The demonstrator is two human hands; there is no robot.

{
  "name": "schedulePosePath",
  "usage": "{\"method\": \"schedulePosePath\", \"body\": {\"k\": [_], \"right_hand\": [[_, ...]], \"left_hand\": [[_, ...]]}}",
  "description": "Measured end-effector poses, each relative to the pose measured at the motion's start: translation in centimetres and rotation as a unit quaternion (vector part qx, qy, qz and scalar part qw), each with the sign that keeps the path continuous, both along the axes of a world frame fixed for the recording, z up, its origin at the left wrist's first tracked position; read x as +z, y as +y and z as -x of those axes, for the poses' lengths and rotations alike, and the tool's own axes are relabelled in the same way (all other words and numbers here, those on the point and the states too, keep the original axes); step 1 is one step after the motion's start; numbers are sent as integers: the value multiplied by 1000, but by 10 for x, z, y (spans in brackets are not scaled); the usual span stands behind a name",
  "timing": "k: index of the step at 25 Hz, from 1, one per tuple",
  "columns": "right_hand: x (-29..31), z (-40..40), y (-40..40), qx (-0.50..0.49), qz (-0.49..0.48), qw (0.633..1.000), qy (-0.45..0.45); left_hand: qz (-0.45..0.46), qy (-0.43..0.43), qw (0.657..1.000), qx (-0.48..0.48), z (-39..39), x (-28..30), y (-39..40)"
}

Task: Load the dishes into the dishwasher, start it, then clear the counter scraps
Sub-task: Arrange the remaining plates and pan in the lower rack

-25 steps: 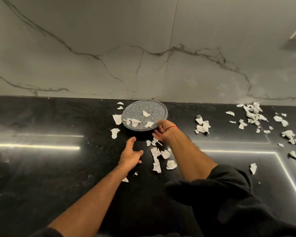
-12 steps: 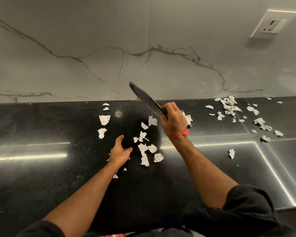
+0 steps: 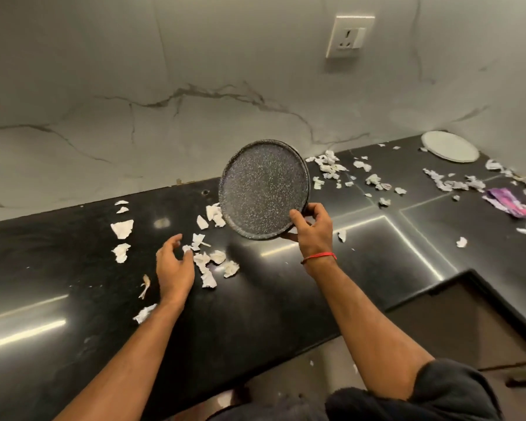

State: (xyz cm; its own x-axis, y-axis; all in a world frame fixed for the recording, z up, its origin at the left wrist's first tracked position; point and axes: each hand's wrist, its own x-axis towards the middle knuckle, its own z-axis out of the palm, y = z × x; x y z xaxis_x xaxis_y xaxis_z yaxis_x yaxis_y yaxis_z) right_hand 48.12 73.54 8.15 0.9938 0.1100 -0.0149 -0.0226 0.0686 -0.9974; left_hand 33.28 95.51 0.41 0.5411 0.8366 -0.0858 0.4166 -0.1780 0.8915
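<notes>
Black counter (image 3: pixel 286 299): right grip (image 3: pixel 312 227) pinches speckled plate (image 3: pixel 263 189) lower rim, plate tilted up-left; left grip (image 3: pixel 173 262) slack

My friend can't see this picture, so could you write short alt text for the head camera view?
The right hand holds a dark speckled plate tilted up above a black counter strewn with torn white paper scraps. The left hand hovers open by the scraps. A white plate lies at the far right, below a wall socket.

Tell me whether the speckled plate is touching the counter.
Apart. The head view shows the speckled plate tilted, held up by the right hand, clear of the counter.
</notes>
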Motion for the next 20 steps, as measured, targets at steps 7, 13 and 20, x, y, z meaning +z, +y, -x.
{"method": "schedulePosePath", "body": {"k": [7,13,20], "right_hand": [[2,81,-159,-86,-163,974,129],[-25,193,-317,-191,-160,958,138],[-79,371,-485,-386,144,911,35]], "left_hand": [[304,-152,912,-228,-19,75,-177],[383,-101,862,-317,14,70,-339],[307,74,792,-523,69,67,-522]]}}
